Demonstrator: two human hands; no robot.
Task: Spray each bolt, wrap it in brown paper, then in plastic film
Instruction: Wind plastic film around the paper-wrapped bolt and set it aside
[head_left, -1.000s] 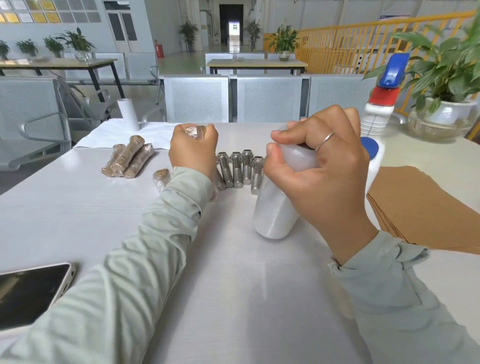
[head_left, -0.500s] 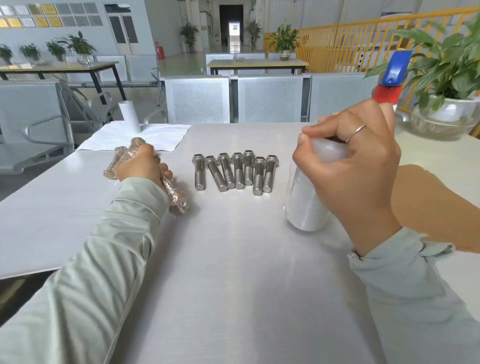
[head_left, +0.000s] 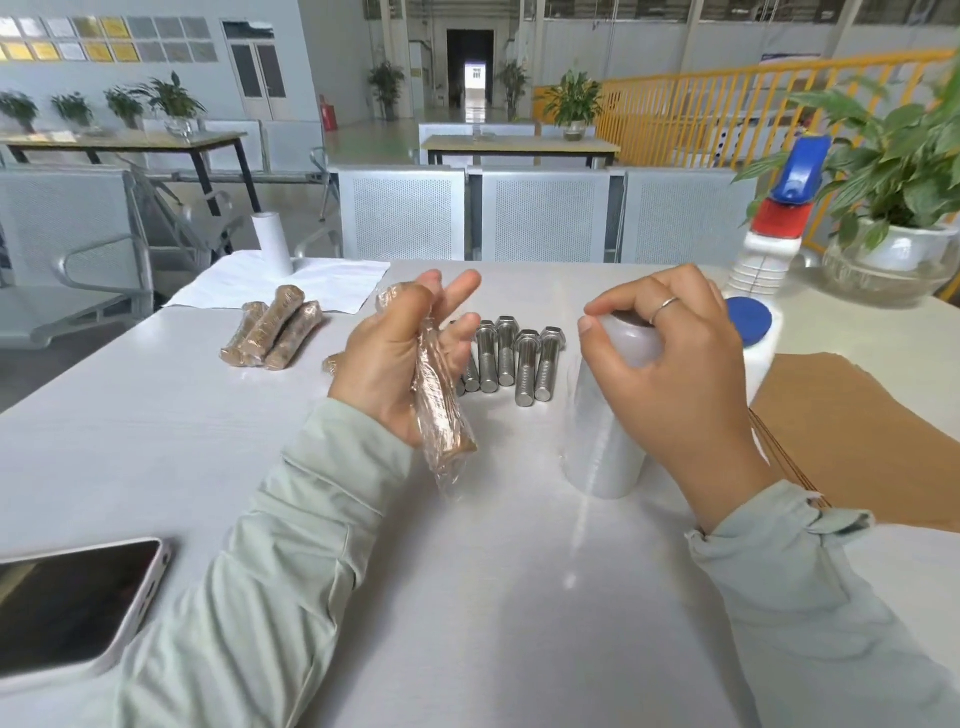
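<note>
My left hand (head_left: 395, 358) holds a bolt wrapped in brown paper and plastic film (head_left: 439, 410) above the table, thumb over it, the outer fingers spread. Loose film hangs from the bolt's lower end. My right hand (head_left: 670, 364) grips the top of the upright plastic film roll (head_left: 602, 447). Several bare steel bolts (head_left: 511, 358) lie side by side between my hands. Three wrapped bolts (head_left: 272, 335) lie at the back left, and another wrapped bolt (head_left: 332, 364) peeks out behind my left hand. The spray bottle (head_left: 766, 260) stands at the right, behind my right hand.
A stack of brown paper sheets (head_left: 857, 431) lies at the right. A phone (head_left: 72, 603) lies at the front left edge. A white paper roll (head_left: 272, 244) stands on a white sheet (head_left: 332, 280) at the back. A potted plant (head_left: 898, 228) stands far right.
My left hand has come back from the wrapped pile on the left to the middle and lifted, holding a wrapped bolt upright. My right hand stays on the film roll.
</note>
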